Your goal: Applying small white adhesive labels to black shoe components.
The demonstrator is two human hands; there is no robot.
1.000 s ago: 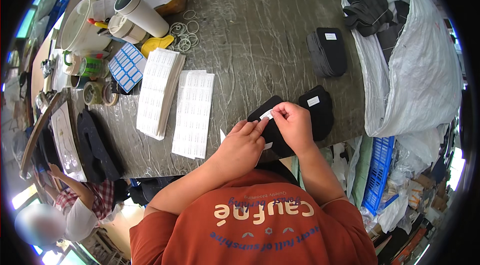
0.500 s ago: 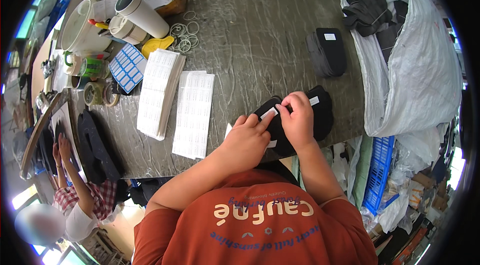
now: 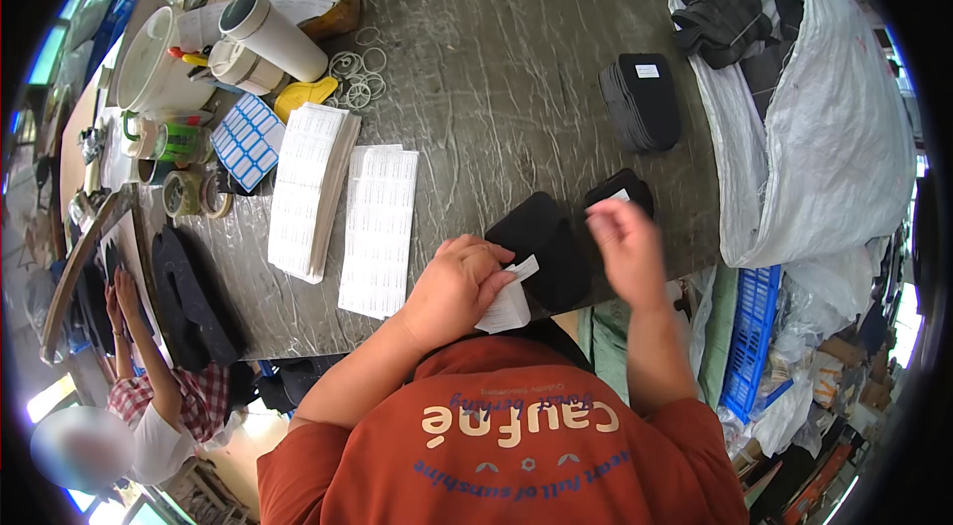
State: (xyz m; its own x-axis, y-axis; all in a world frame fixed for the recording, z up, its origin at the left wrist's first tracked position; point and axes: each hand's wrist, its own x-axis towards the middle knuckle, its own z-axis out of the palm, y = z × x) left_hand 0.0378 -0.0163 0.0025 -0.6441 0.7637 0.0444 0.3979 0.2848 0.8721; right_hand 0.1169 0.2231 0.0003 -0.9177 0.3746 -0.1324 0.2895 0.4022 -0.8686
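Observation:
My left hand (image 3: 455,289) is closed on a small sheet of white labels (image 3: 506,309), and one label strip sticks out past its fingertips. Just right of that hand lies a flat black pad (image 3: 544,232) with rounded corners; no label shows on its visible face. My right hand (image 3: 627,245) is raised at the near edge of a second black pad stack (image 3: 620,183), which carries a white label partly covered by the fingers. Motion smears the right fingers, so I cannot make out whether anything is between them.
Farther back stands a neat stack of black pads (image 3: 643,108) with a white label on top. A white woven sack (image 3: 824,148) of dark pieces fills the right side. Label sheets (image 3: 379,227), tape rolls, a tumbler (image 3: 273,34) and rubber bands lie left. Another person's hands (image 3: 122,297) are at far left.
My hands have moved apart. The left drew back toward me with the label sheet now in view, while the right shifted right and nearer to me. The labelled pad between them no longer shows its label.

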